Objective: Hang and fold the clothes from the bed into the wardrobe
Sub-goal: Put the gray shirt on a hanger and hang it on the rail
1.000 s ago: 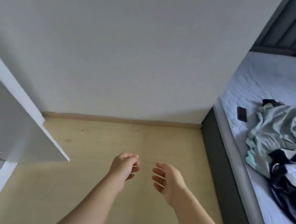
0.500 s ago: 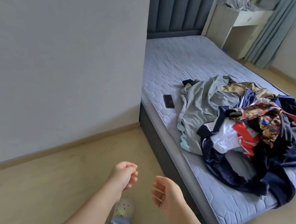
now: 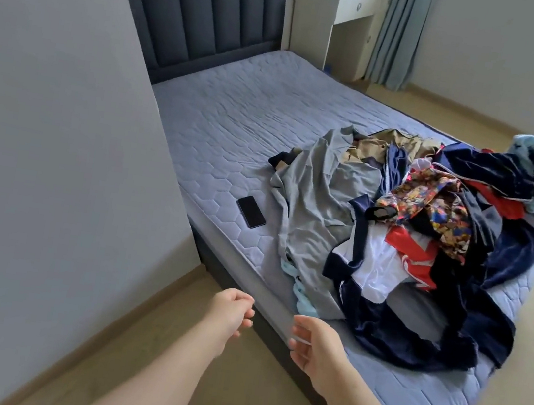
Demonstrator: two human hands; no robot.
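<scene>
In the head view, the left hand (image 3: 231, 313) and right hand (image 3: 318, 348) hang side by side at the near edge of the bed (image 3: 236, 118), apart from each other. Their fingers are loosely curled and hold nothing. The clothes (image 3: 427, 233) lie heaped on the bed's right half, untouched. A phone (image 3: 251, 211) lies on the mattress just left of them.

- Bed (image 3: 234, 135): blue-grey quilted mattress, dark padded headboard, head half bare.
- Heap of clothes (image 3: 454, 237): loose, unfolded, jumbled over the bed's foot half.
- Grey garment (image 3: 314, 202): crumpled, spread flat towards the bed's middle, reaching its near edge.
- Patterned multicoloured piece (image 3: 432, 199): on top of the heap, mid-bed.
- White piece with navy trim (image 3: 373, 267): bunched beside a red one.
- Navy velvet garment (image 3: 411, 342): sprawled across the bed's foot corner.
</scene>
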